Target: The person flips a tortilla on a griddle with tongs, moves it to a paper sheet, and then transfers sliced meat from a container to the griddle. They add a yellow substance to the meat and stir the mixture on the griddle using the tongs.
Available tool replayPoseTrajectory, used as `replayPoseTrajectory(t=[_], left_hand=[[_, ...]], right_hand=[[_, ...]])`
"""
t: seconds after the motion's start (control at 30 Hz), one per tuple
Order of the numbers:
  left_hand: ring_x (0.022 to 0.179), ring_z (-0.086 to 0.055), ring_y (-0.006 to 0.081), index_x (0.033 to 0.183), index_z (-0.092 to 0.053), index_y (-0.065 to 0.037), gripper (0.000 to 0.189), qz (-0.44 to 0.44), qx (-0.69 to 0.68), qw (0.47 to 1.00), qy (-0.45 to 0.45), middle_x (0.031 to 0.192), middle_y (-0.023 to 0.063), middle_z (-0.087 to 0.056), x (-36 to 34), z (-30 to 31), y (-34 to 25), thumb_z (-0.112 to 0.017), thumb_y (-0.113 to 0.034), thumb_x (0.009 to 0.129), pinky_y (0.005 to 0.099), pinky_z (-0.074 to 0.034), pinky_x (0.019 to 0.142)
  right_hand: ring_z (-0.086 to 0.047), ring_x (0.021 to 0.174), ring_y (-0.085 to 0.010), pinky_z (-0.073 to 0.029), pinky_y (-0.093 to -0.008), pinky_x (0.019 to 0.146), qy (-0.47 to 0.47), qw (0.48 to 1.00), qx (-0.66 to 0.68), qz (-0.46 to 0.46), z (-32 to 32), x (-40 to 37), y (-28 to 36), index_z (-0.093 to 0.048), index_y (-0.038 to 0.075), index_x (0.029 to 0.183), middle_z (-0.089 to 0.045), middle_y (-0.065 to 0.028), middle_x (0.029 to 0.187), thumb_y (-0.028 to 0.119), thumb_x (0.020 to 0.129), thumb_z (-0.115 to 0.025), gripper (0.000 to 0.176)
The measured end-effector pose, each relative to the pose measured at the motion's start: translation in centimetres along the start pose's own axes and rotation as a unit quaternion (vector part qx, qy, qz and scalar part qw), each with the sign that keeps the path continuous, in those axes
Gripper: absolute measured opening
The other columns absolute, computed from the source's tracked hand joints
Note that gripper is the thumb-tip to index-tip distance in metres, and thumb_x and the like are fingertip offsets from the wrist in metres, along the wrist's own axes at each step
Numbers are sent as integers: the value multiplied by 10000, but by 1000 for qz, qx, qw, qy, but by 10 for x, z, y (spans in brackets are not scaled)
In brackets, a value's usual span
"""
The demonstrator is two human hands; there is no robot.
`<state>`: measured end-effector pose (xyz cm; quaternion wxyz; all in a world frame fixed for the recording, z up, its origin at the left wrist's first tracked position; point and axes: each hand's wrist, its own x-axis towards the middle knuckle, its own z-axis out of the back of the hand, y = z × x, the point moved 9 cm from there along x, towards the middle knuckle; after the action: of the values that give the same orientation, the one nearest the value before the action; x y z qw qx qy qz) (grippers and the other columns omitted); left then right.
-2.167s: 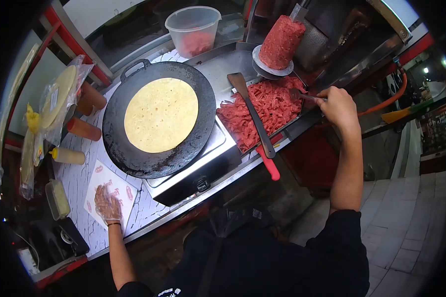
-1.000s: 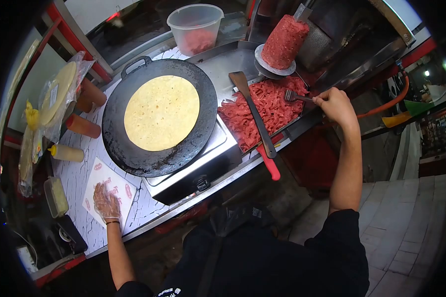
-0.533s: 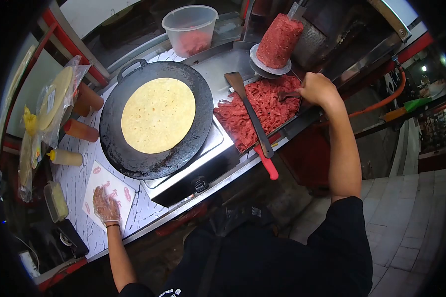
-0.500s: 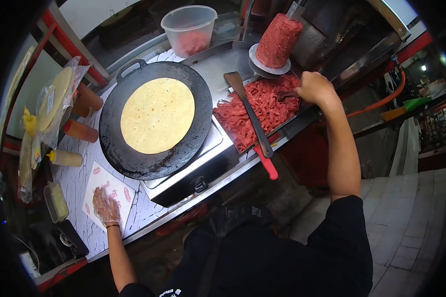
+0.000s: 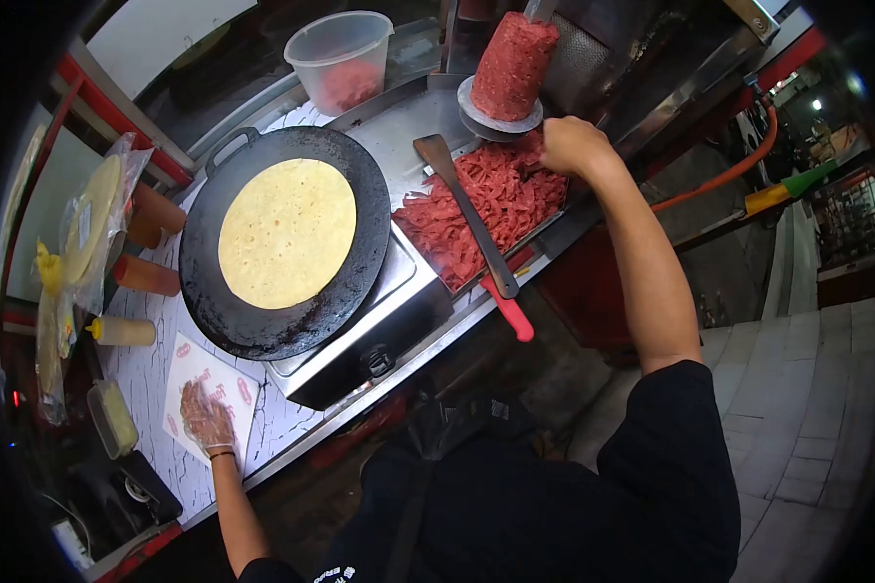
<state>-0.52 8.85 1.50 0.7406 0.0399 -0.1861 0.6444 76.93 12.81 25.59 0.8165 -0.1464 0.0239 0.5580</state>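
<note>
My left hand (image 5: 207, 418), in a clear plastic glove, lies flat with spread fingers on a printed white paper (image 5: 231, 374). My right hand (image 5: 576, 148) is closed at the back right edge of the tray of shaved red meat (image 5: 501, 199); what it grips is hidden. Just behind it stands a meat cone (image 5: 515, 70) on a round plate. A dark spatula (image 5: 469, 219) lies across the meat, beside a red handle (image 5: 510, 313). Between my hands, a flatbread (image 5: 287, 233) rests on a round black griddle (image 5: 365, 262).
Behind the griddle is a clear tub (image 5: 338, 63) with red meat. Sauce bottles (image 5: 146, 276), a yellow-capped bottle (image 5: 124, 331), bagged flatbreads (image 5: 92, 214) and a small container (image 5: 115, 418) line the left. A stove knob (image 5: 377, 362) faces the front edge.
The view has shifted, so the counter items sit further left. My right hand has stayed by the meat, and the utensil seen in it before is now hidden. My left hand remains on the paper.
</note>
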Motion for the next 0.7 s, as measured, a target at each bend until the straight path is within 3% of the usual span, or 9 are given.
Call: replayPoseTrajectory(t=[0.07, 0.13, 0.2, 0.4, 0.7], left_hand=[[1413, -451, 393, 1411, -570, -20, 562, -11, -1, 1000, -15, 1482, 211, -531, 1, 3, -4, -611, -159, 868, 490, -310, 1219], [1412, -452, 393, 1407, -573, -21, 558, -5, -2, 1000, -18, 1479, 211, -534, 3, 4, -5, -613, -158, 868, 489, -311, 1218], [1411, -454, 394, 1404, -576, -22, 555, 2, -1, 1000, -16, 1476, 211, -537, 1, 5, -5, -615, -156, 867, 489, -313, 1217], [1404, -459, 397, 1410, -571, -29, 561, 0, -7, 1000, -14, 1471, 213, -540, 1, 1, -3, -622, -158, 866, 494, -311, 1215], [1406, -455, 392, 1406, -572, -26, 543, -6, -14, 1000, -21, 1466, 209, -546, 0, 3, -3, -621, -148, 880, 490, -311, 1215]], right_hand=[[-689, 1109, -433, -557, -507, 970, -42, 998, 38, 15, -4, -10, -18, -737, 19, 1101, -717, -254, 1163, 211, 834, -692, 331], [-689, 1088, -427, -557, -512, 952, -18, 996, 83, 3, -17, -26, -32, -729, 16, 1074, -710, -268, 1149, 314, 867, -724, 363], [-709, 1028, -411, -568, -505, 909, -83, 989, 118, -28, -14, -51, -47, -758, 38, 1059, -730, -254, 1076, 345, 883, -734, 354], [-731, 908, -401, -572, -494, 850, -169, 970, 163, -69, 21, -106, -59, -813, 94, 1038, -752, -203, 893, 313, 905, -718, 273], [-729, 914, -406, -569, -497, 858, -144, 973, 163, -79, 9, -99, -69, -808, 78, 1026, -752, -208, 907, 315, 908, -713, 281]])
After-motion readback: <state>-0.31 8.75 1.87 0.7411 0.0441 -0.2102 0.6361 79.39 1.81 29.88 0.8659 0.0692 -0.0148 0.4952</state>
